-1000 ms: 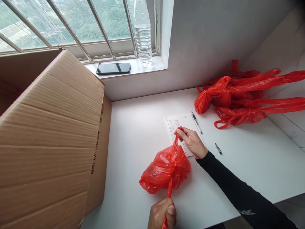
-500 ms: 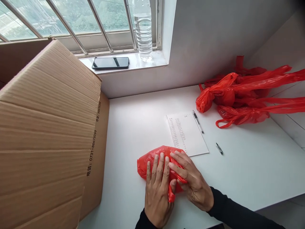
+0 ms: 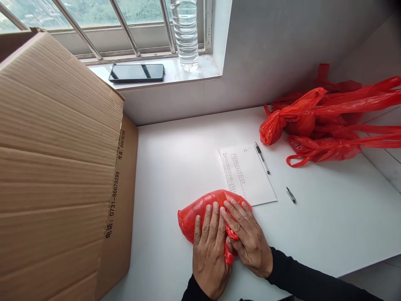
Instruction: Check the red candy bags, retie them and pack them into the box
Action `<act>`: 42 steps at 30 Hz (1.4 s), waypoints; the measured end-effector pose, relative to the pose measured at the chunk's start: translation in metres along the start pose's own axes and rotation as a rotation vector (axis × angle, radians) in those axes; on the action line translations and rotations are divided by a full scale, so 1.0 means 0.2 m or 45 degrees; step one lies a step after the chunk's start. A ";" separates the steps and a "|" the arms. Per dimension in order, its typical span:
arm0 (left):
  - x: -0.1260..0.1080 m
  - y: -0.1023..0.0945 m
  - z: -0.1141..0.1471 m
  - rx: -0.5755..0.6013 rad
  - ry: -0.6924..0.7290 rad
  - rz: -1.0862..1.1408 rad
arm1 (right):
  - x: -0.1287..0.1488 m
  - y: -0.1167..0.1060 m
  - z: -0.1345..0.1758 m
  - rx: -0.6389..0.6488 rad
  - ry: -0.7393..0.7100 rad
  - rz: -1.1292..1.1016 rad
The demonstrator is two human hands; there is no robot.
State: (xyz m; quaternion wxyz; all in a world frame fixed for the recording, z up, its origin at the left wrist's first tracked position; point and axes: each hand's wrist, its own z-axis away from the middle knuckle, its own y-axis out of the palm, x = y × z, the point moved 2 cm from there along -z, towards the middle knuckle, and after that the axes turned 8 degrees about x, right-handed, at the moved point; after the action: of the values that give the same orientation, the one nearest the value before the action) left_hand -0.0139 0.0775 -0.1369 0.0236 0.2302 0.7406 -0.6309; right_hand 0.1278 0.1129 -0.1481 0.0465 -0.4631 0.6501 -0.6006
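I've got the left hand point(image 3: 209, 253) flat on the red bag point(image 3: 191, 217), and here's the right hand point(image 3: 252, 244) slanting across it, close beside! Just beyond, a written sheet point(image 3: 255, 179), one pen point(image 3: 262, 158) by its edge. More bags point(image 3: 326, 125) heap up far right; box point(image 3: 62, 159) at left; phone point(image 3: 138, 72) and bottle point(image 3: 186, 35) on the sill point(image 3: 206, 67).
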 end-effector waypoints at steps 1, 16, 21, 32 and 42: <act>0.00 0.00 0.00 0.004 0.000 0.002 | 0.00 0.00 0.00 0.003 0.003 0.002; 0.03 0.04 0.00 0.112 0.028 -0.050 | -0.01 0.02 -0.02 0.043 0.049 0.015; 0.03 0.04 -0.01 0.109 0.026 -0.039 | -0.02 0.02 -0.02 0.058 0.058 0.011; 0.04 0.06 -0.02 0.113 0.014 -0.020 | -0.03 0.03 -0.03 0.080 0.065 0.010; 0.04 0.06 -0.01 0.118 0.011 -0.023 | -0.03 0.04 -0.02 0.116 0.082 0.006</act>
State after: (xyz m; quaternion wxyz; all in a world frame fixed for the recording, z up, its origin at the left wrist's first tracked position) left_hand -0.0161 0.0842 -0.1505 0.0039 0.2271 0.7128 -0.6636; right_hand 0.1243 0.1189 -0.1573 0.0480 -0.4394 0.6243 -0.6441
